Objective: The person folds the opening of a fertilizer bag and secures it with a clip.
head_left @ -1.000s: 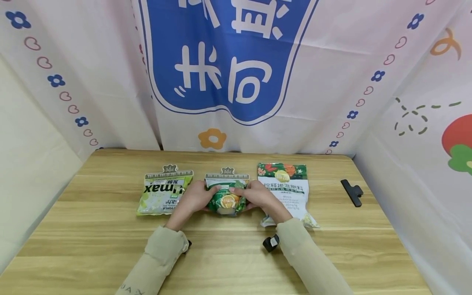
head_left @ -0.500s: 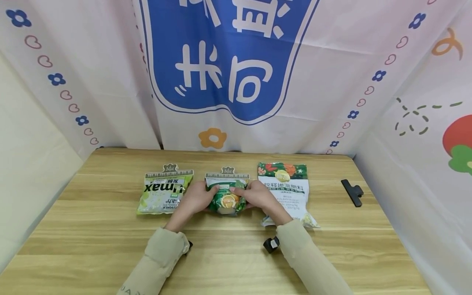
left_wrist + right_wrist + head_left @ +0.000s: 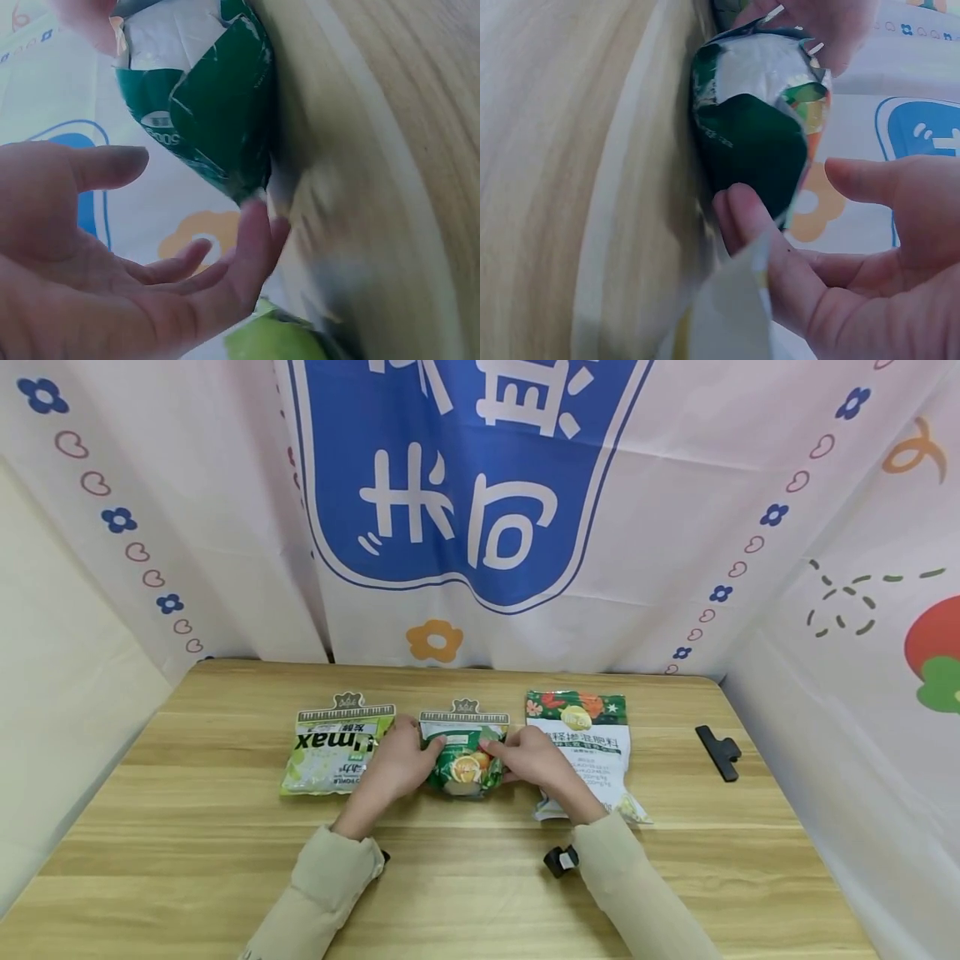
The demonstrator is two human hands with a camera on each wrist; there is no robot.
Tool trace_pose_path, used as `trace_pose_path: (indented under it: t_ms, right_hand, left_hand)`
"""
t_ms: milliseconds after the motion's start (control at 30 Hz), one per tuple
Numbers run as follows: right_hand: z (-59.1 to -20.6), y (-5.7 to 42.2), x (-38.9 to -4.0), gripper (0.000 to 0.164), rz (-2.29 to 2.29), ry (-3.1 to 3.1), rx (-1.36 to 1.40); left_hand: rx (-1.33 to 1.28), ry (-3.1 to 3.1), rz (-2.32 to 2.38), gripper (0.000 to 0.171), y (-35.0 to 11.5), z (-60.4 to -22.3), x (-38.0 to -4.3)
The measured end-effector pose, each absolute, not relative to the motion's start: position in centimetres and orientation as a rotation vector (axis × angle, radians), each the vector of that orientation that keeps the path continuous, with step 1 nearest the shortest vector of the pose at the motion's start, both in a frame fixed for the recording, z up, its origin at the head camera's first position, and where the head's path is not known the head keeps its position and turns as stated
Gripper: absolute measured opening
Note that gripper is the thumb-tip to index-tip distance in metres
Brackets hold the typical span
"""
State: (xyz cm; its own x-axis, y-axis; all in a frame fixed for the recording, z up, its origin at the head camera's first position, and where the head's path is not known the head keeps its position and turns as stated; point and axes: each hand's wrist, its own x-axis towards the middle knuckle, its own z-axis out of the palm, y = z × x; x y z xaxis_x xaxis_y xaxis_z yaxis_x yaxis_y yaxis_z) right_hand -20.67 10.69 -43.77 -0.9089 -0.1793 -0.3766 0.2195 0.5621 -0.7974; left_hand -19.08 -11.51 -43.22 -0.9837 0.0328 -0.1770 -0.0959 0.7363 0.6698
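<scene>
A green pouch printed with oranges [image 3: 467, 768] lies on the table at the centre of the head view. A piano-keyboard-patterned clip [image 3: 463, 718] sits across its top edge. My left hand [image 3: 405, 756] is at the pouch's left side; in the left wrist view its fingertips touch the pouch's end, while the thumb [image 3: 112, 166] stands apart from it. On the other side is my right hand [image 3: 540, 760]. Its fingers [image 3: 746, 210] touch the pouch in the right wrist view, and its thumb is spread away from the pouch. The pouch's underside is hidden in the head view.
Left of the pouch lies a lime-green and white bag [image 3: 330, 772] with a similar clip [image 3: 345, 713]. A white bag with a floral top [image 3: 588, 739] lies to the right, partly behind my right forearm. A black clip [image 3: 718, 752] rests farther right. Printed fabric [image 3: 667, 543] closes off the back.
Both thumbs were on the pouch's front; the hands have loosened, and the right one has shifted slightly right. The pouch and its clip stay in place.
</scene>
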Motion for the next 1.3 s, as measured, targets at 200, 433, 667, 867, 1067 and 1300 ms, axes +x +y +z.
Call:
trace_pose_path:
  t_ms: [200,433,667,867,1067,1300]
  right_hand:
    - [-42.9,11.8,-19.9,0.041,-1.238,2.451,-0.016]
    - [-41.7,13.4,-19.3,0.041,-1.285,2.45,-0.047]
    - [-40.7,15.7,-18.7,0.043,-1.213,2.572,-0.026]
    - [-40.4,17.8,-18.5,0.043,-1.241,2.634,0.017]
    - [-40.3,20.1,-18.4,0.043,-1.261,2.701,0.057]
    - [-40.2,22.5,-18.3,0.045,-1.193,2.759,0.171]
  left_hand:
    - [-0.031,2.863,1.163,0.057,-10.8,-42.6,-18.6]
    - [-0.007,2.851,1.467,0.043,-9.7,-41.5,-18.2]
    - [0.182,2.649,1.734,0.042,-8.1,-40.7,-18.1]
    - [0.178,2.495,1.742,0.066,-6.2,-40.3,-18.1]
    - [0.122,2.341,1.796,0.093,-4.4,-40.1,-18.4]
    - [0.054,2.175,1.861,0.061,-2.6,-41.3,-19.5]
